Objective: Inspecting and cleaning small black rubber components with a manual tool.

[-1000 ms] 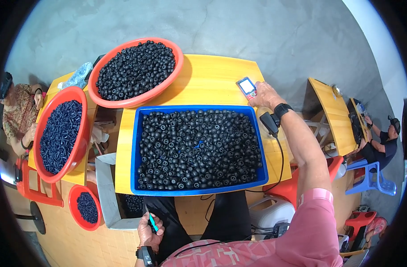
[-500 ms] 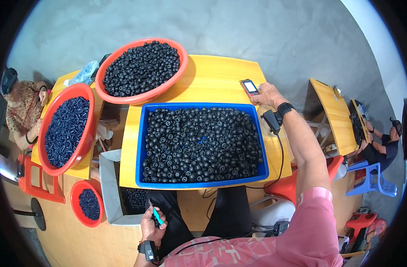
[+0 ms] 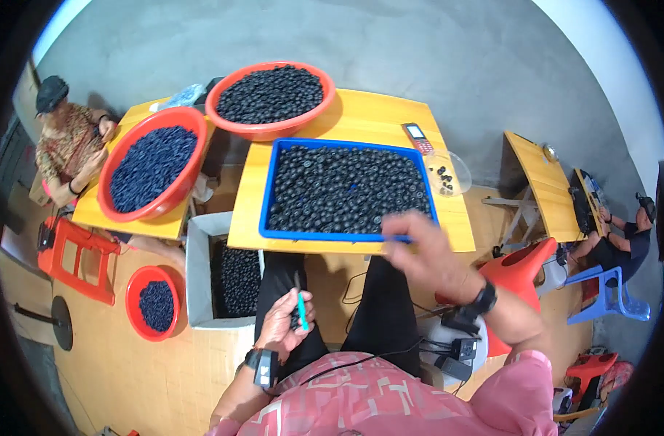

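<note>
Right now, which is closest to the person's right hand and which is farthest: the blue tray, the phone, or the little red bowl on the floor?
From the right hand:
1. Blue tray, just ahead on the yellow table.
2. Phone, past the tray's far right corner.
3. Little red bowl, far left on the floor.

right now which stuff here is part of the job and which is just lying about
In use: left hand holding a teal tool; right hand, blurred, near the blue tray of dark round pieces.

Lying about: phone, clear dish, red stool, small red bowl.
</note>
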Demonstrator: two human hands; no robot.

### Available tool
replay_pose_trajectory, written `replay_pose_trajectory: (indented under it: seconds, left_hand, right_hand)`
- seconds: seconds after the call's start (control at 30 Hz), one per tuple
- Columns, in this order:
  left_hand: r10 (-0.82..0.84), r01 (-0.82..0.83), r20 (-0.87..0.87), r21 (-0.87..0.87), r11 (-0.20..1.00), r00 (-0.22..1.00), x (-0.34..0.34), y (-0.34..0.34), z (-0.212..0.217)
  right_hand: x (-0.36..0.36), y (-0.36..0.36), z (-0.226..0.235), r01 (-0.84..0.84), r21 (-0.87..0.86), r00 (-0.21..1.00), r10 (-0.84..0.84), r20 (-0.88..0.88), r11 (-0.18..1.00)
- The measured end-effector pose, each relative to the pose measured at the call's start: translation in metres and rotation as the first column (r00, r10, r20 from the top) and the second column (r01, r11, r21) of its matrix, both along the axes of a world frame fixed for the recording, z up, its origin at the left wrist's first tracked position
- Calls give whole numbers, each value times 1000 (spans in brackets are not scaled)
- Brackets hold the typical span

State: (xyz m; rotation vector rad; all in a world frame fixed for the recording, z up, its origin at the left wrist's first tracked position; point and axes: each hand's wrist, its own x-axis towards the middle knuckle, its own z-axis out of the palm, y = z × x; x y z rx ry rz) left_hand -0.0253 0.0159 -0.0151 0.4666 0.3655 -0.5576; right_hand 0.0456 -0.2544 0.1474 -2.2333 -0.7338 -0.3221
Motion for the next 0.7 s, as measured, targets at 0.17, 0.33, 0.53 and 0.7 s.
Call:
replay_pose_trajectory:
  seconds: [0.17,0.33,0.53,0.7]
  left_hand:
    - [-128,119,106,84,989,986,-7,-11,15]
    - [-139,123,191,93,988,972,-19,-14,13]
    - [-188,168,147,140,976,971,-22,-29,21]
    - [-179,163,130,124,979,975,-28,-34,10]
  right_hand:
    - [-92,43,-85,5,125,899,50,-435,992]
    - [-104,79,-119,150,371,846,75,-527,916]
    - [-102,83,-129,225,637,795,239,-558,737]
    - [-105,88,-131,417,661,682,266,-681,623]
